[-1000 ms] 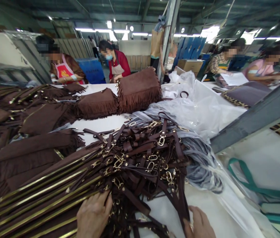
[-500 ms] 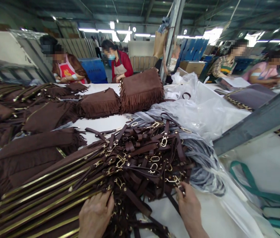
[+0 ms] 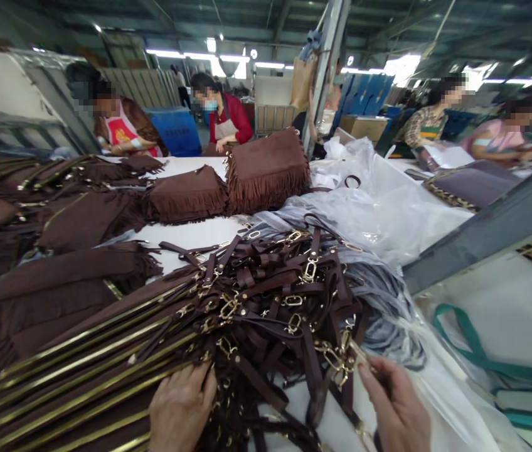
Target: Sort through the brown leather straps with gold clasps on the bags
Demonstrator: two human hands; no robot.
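Observation:
A tangled heap of dark brown leather straps point(image 3: 266, 301) with gold clasps lies in front of me on the white table point(image 3: 195, 235). My left hand point(image 3: 181, 408) presses down on the near end of a row of brown zippered bags point(image 3: 82, 364) with gold zips, fingers curled at the edge of the straps. At the heap's right edge my right hand point(image 3: 398, 405) pinches a gold clasp point(image 3: 341, 361) on one brown strap and lifts it slightly.
Brown fringed suede bags point(image 3: 266, 169) are piled at the left and back of the table. Crumpled clear plastic bags point(image 3: 379, 207) lie to the right, beside a grey metal beam point(image 3: 482, 226) and green webbing point(image 3: 477, 351). Several other people work at tables behind.
My right hand moved from the table's near edge up to the strap heap, took hold of a clasp and drew it to the right. My left hand stayed in place.

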